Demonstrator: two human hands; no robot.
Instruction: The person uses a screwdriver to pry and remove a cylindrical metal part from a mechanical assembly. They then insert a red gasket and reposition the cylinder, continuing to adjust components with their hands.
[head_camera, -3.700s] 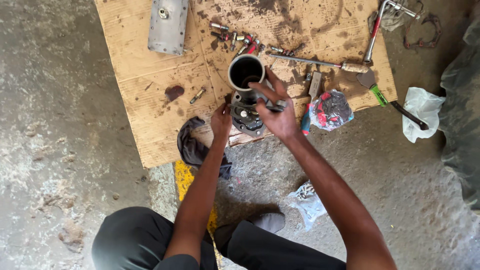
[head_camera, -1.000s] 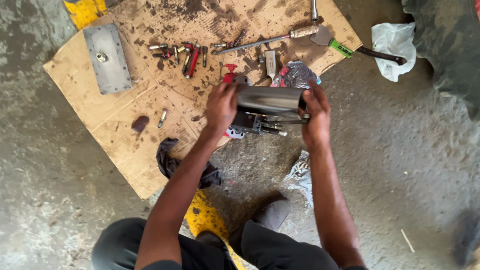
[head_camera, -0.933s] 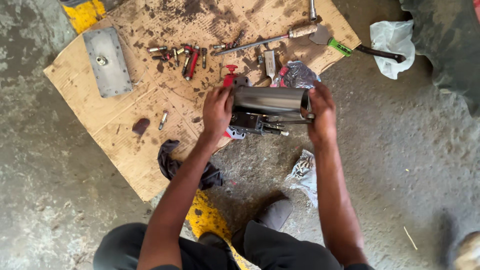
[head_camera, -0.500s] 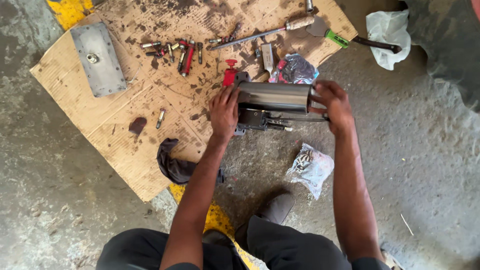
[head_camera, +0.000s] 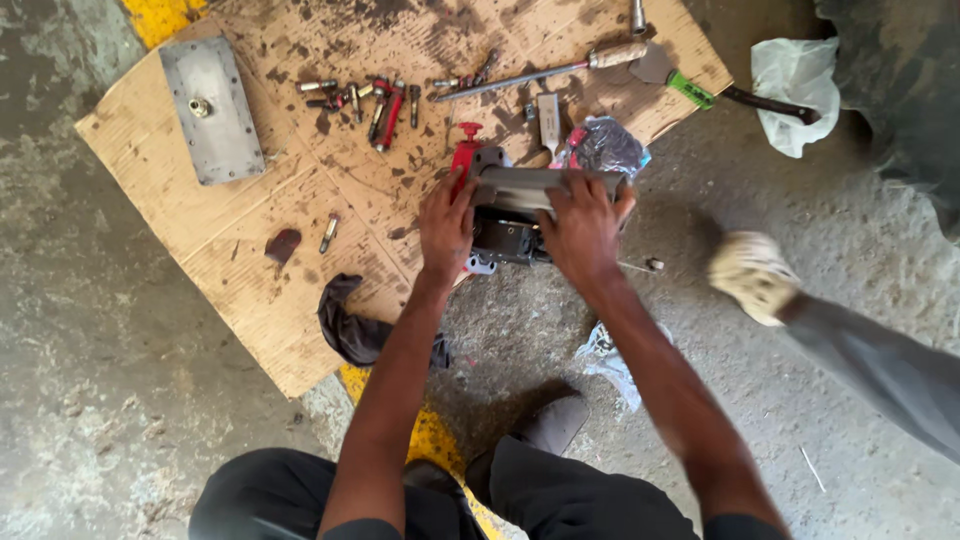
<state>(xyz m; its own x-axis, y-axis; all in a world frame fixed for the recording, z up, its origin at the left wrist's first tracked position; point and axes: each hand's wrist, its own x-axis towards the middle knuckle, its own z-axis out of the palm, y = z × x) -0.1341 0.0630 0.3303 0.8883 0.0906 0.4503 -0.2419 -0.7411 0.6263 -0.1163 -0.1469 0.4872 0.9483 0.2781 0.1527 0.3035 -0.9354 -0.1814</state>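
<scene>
A grey metal cylinder (head_camera: 520, 187) lies on its side across a dark engine part (head_camera: 505, 238) at the front edge of a stained cardboard sheet (head_camera: 300, 260). My left hand (head_camera: 445, 225) grips the cylinder's left end. Over its right half my right hand (head_camera: 582, 228) is pressed flat, fingers wrapped over the top. A small red-capped piece (head_camera: 466, 150) sticks up just behind the cylinder's left end.
Bolts and red-handled tools (head_camera: 370, 98) lie at the back of the cardboard, beside a grey metal plate (head_camera: 212, 110) and a long screwdriver (head_camera: 545, 70). A dark rag (head_camera: 350, 325), plastic bags (head_camera: 795, 75) and another person's foot in a light shoe (head_camera: 752, 275) surround me.
The cylinder, upright earlier, now lies sideways; my right hand moved from its right end onto its top. Another person's foot has stepped in from the right.
</scene>
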